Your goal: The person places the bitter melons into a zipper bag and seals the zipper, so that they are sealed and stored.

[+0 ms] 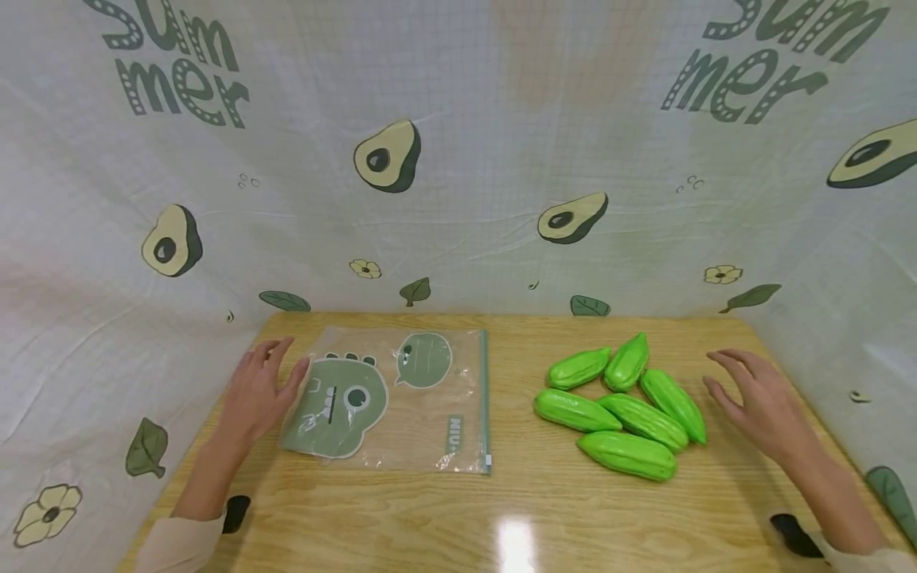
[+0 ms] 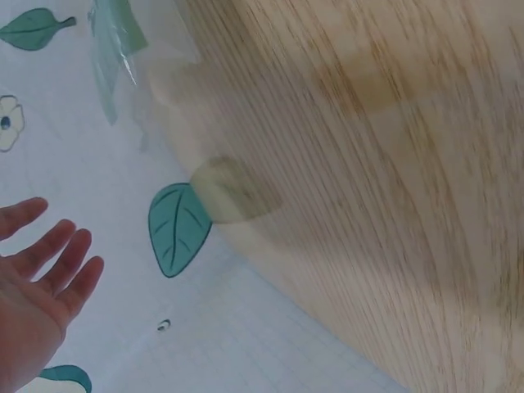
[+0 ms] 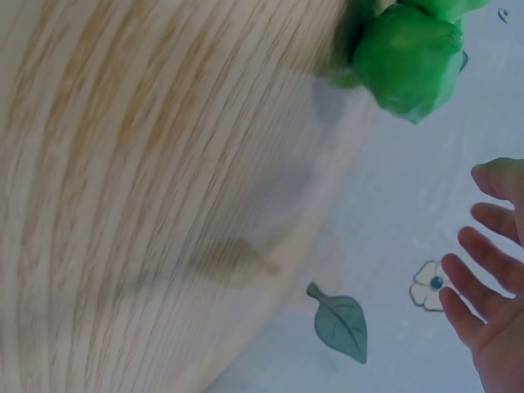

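Note:
A clear zip bag with a green dinosaur print lies flat on the left half of the table, its green slider edge facing right. Beside its left edge hovers my left hand, fingers loosely spread and holding nothing; the left wrist view shows the same hand apart from the table. Several bright green ridged vegetables, like small bitter melons, lie in a loose group on the right. To the right of them is my right hand, relaxed and holding nothing. One green vegetable shows near the right hand in the right wrist view.
The wooden table is enclosed at the back and sides by a pale cloth printed with avocados, leaves and flowers. Dark straps sit at the wrists. A bright light reflection shows at the table's front.

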### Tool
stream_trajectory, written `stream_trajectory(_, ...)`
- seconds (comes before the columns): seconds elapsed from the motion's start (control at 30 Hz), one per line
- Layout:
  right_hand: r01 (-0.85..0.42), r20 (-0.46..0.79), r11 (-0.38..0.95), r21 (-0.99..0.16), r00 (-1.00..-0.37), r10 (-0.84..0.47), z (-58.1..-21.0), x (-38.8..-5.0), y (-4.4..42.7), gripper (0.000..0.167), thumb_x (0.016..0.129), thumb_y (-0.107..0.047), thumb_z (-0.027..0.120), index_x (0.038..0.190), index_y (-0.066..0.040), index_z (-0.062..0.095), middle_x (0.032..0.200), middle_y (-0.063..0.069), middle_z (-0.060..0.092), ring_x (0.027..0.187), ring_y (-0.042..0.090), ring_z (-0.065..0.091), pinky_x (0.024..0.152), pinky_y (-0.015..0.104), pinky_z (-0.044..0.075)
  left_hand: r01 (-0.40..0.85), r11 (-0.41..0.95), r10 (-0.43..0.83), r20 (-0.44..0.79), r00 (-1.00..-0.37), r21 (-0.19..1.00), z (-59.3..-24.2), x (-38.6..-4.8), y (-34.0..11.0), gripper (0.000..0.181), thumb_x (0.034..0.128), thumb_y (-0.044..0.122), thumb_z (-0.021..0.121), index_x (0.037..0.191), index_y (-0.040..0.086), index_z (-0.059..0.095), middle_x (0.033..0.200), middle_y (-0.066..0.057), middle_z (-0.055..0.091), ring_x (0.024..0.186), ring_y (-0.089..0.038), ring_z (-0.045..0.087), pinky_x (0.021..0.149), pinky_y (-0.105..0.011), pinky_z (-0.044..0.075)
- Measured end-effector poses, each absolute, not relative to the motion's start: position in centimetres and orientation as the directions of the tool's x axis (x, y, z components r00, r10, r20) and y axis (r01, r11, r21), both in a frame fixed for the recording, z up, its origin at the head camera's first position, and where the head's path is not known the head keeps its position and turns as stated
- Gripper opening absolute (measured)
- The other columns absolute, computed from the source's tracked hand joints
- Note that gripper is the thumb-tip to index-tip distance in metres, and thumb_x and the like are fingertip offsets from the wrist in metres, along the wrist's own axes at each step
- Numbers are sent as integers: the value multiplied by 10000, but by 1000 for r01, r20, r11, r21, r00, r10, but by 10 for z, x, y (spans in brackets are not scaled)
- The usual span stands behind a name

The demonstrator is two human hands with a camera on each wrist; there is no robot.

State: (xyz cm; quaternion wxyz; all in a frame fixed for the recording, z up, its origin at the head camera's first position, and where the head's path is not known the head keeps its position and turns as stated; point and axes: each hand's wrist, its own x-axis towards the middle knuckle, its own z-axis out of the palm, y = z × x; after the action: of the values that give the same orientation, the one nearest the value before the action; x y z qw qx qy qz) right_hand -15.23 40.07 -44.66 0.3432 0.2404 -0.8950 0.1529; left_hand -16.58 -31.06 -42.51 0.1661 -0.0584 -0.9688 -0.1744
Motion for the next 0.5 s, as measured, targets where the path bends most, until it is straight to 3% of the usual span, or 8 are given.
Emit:
stream_trajectory(0.33, -532, 682, 836, -139, -663, -309, -442, -143, 384, 688, 1074, -542, 419, 1200, 96, 642, 1131, 300, 613, 1039, 498, 559, 820, 553, 421, 206, 917, 75, 358, -931, 342, -424, -162, -298, 590, 1062, 373, 534, 1468, -49, 462, 1423, -328, 447, 1286, -520, 418, 1048, -712, 367)
stream_trajectory(0.43, -524, 674, 839, -149, -674, -301, -441, -140, 380, 486, 1061, -368, 571, 1214, 88, 644, 1146, 293, 615, 1050, 488, 563, 823, 547, 428, 207, 913, 76, 352, -933, 352, -423, -161, -293, 591, 1059, 364, 543, 1473, -49, 458, 1425, -323, 447, 1289, -515, 416, 1052, -710, 367)
stream_trajectory(0.5, -516, 665, 841, -162, -686, -294, -440, -139, 377, 359, 992, -190, 686, 1223, 81, 644, 1159, 287, 614, 1062, 485, 563, 830, 548, 430, 208, 907, 77, 342, -937, 365, -422, -161, -289, 597, 1060, 367, 541, 1481, -46, 451, 1432, -321, 442, 1300, -514, 411, 1061, -712, 360)
